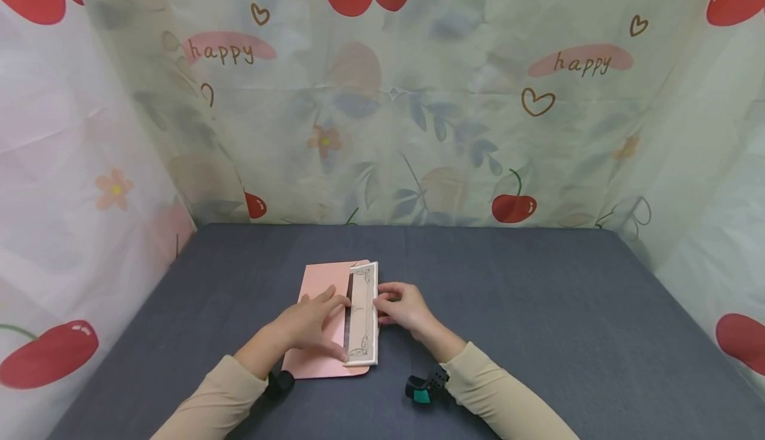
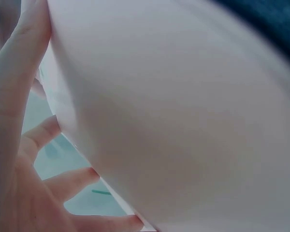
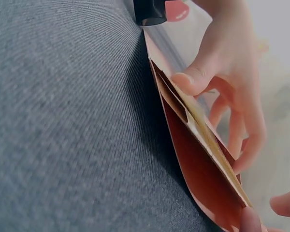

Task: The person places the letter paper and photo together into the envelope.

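A pink folded card [image 1: 329,274] lies on the dark tabletop, a little left of the middle in the head view. Along its right side runs a narrow cream panel [image 1: 362,314] with a scrollwork border and white edges. My left hand [image 1: 311,324] spreads over the pink part, its thumb and fingertips touching the panel's left side. From the right, my right hand [image 1: 403,307] pinches the panel's outer edge between thumb and fingers. Seen low in the right wrist view, the card's layers [image 3: 203,130] gape apart. A pale blurred surface [image 2: 159,111] fills most of the left wrist view.
A dark cloth-covered table [image 1: 538,307] extends around the card. Behind it hangs a curtain [image 1: 382,128] printed with cherries and "happy", with more curtain at both sides. Black bands [image 1: 425,387] are on the wrists.
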